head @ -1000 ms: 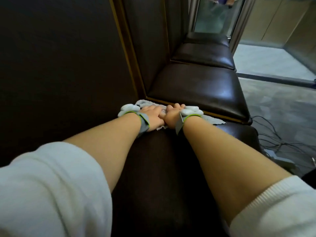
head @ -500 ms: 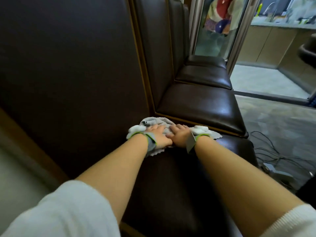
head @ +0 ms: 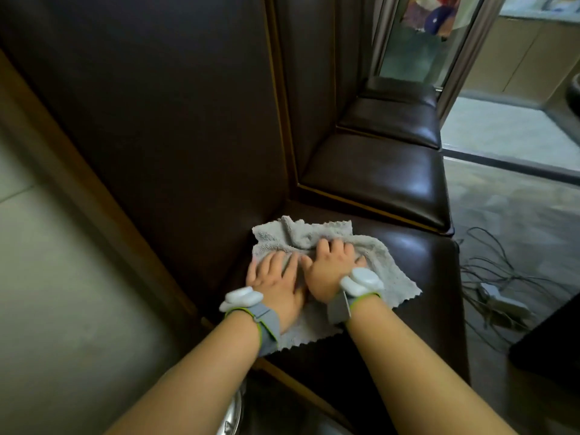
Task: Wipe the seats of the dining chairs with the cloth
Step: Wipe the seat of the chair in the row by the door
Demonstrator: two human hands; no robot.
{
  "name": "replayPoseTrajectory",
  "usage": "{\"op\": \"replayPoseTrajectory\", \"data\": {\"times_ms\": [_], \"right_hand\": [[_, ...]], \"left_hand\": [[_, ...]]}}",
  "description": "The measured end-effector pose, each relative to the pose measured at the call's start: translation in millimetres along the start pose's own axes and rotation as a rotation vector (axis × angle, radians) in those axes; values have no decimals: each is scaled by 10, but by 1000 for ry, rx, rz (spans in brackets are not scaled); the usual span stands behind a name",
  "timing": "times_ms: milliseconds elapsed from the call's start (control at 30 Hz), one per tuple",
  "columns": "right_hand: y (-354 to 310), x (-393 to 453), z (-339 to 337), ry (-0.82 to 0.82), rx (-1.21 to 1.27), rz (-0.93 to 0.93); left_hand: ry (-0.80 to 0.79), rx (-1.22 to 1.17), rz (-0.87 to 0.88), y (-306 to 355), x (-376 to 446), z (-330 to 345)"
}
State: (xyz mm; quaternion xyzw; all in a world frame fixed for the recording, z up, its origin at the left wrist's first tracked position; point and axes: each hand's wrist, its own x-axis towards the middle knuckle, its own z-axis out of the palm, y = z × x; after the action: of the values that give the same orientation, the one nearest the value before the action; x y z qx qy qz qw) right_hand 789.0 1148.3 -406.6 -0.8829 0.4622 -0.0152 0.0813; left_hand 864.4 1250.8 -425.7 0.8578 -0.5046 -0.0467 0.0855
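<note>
A grey terry cloth (head: pixel 387 273) lies spread and partly bunched on the nearest dark brown leather chair seat (head: pixel 423 277), close to its backrest (head: pixel 157 120). My left hand (head: pixel 276 279) presses flat on the cloth's left part, fingers apart. Beside it and touching it, my right hand (head: pixel 329 268) has its fingers curled into the bunched fold. Both wrists wear grey bands with white devices. More seats continue in a row behind: a second one (head: pixel 376 180) and a third (head: pixel 392 120).
Tall dark backrests wall off the left side. Tangled cables (head: pixel 508 265) and a white power adapter (head: pixel 499 301) lie on the floor right of the seat. A dark object (head: pixel 549 340) stands at the right edge. A doorway opens at the far right.
Both hands have drawn the cloth back toward me from the seat's far edge to its middle. The cloth now lies more spread out. My view has tilted and moved closer.
</note>
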Motion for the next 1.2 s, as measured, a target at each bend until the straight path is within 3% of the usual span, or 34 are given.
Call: {"op": "replayPoseTrajectory", "data": {"times_ms": [133, 267, 433, 533, 667, 767, 933, 1067, 1200], "right_hand": [[-219, 717, 106, -10, 28, 9], [-314, 1385, 73, -173, 64, -17], [-476, 1882, 278, -248, 208, -103], [-425, 2029, 217, -235, 184, -102], [-526, 1715, 184, -165, -136, -284], [-662, 1343, 137, -109, -223, -402], [-872, 551, 102, -102, -237, -521], [-765, -45, 227, -168, 6, -565], [-409, -406, 226, -180, 13, -546]], "left_hand": [[-90, 14, -117, 51, 490, 149], [-102, 115, -204, 125, 962, 154], [105, -37, -304, 132, 1131, 242], [94, -44, -220, 166, 1144, 118], [95, 0, -282, 84, 781, 75], [40, 45, -312, -54, 399, 61], [11, 68, -310, -246, -490, 12], [-58, 89, -289, -345, -972, 11], [-123, -153, -281, -558, -962, -175]]}}
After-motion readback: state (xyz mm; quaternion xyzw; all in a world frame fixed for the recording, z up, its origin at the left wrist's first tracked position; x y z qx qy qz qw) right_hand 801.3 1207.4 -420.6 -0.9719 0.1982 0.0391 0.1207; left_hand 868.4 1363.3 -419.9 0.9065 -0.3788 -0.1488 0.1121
